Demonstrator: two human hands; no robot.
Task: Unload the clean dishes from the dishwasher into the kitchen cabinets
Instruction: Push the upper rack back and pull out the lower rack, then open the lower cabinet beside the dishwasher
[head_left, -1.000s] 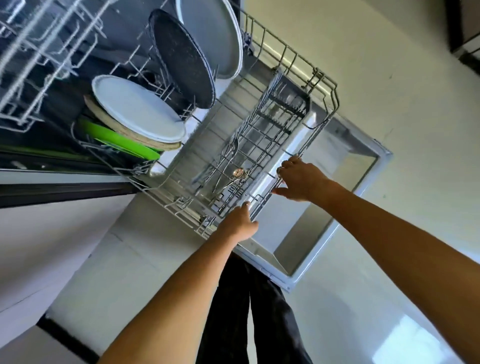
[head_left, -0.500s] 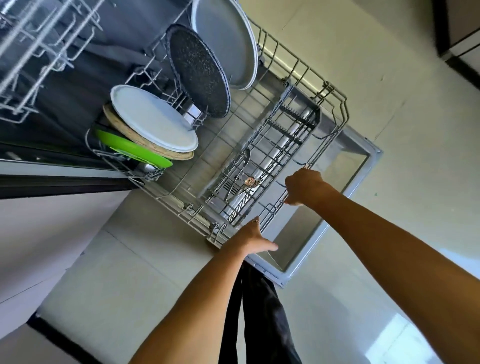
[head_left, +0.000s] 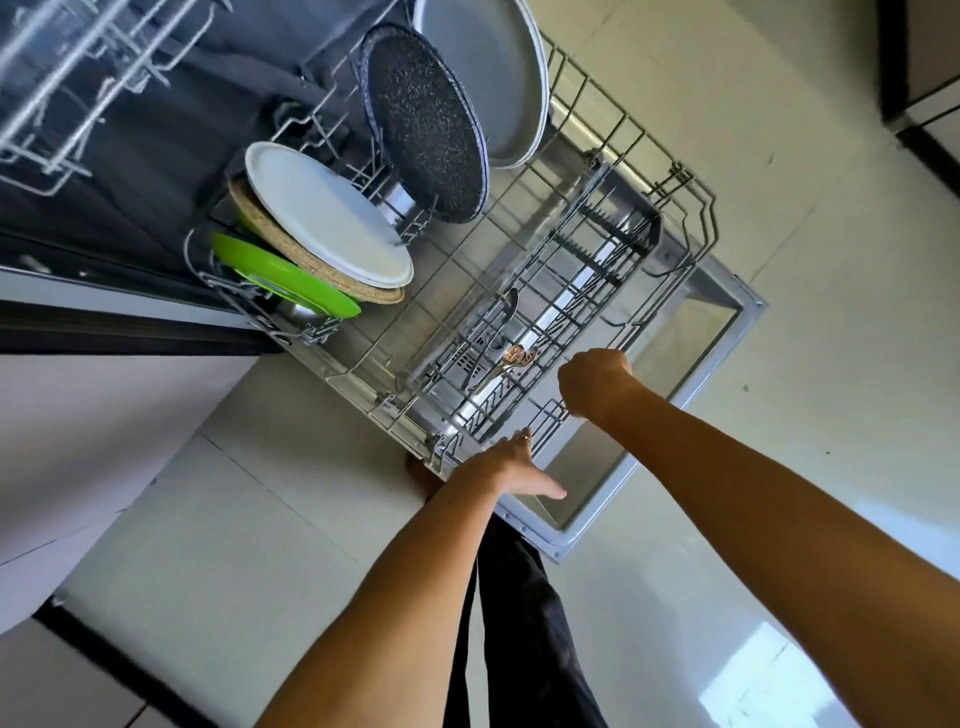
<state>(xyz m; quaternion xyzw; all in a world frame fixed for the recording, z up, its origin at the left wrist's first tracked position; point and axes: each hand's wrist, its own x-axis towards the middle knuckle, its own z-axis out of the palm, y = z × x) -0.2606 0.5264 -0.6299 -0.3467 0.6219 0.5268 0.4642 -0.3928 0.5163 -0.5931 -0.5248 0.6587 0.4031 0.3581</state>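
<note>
1. Floor (head_left: 779, 182): pale, glossy tile with thin grout lines. We stand on it; dark trouser legs (head_left: 519, 623) show below our arms.
2. Door (head_left: 727, 332): dropped flat, a shiny metal panel inside a light grey frame with rounded corners.
3. Lower rack (head_left: 623, 130): grey coated wire, a rectangular grid with raised sides, drawn out over the door. It holds all the dishes we see.
4. Upper rack (head_left: 62, 93): the same wire, blurred, at the top left inside the dark tub.
5. Grey plate (head_left: 488, 67): the largest, round and smooth with a pale rim, on edge at the rack's far end.
6. Speckled plate (head_left: 426, 119): round, dark, grainy surface with a bluish rim, on edge just in front of the grey one.
7. White plate (head_left: 327, 213): matte and flat, leaning on a tan plate (head_left: 244, 208) with a rough, woven-looking edge.
8. Green plate (head_left: 280, 275): bright and glossy, nearest the rack's left edge.
9. Basket (head_left: 550, 312): a long, dark grey slotted box along the rack's near side. In it lie a metal spoon (head_left: 506, 306) and a few other pieces; we cannot tell what they are.
10. Right hand (head_left: 592, 382): fisted around the rack's front wire.
11. Left hand (head_left: 514, 465): fingers reach the rack's near corner, thumb out straight; we cannot tell the grip. A ring (head_left: 525, 439) shows on one finger.
</note>
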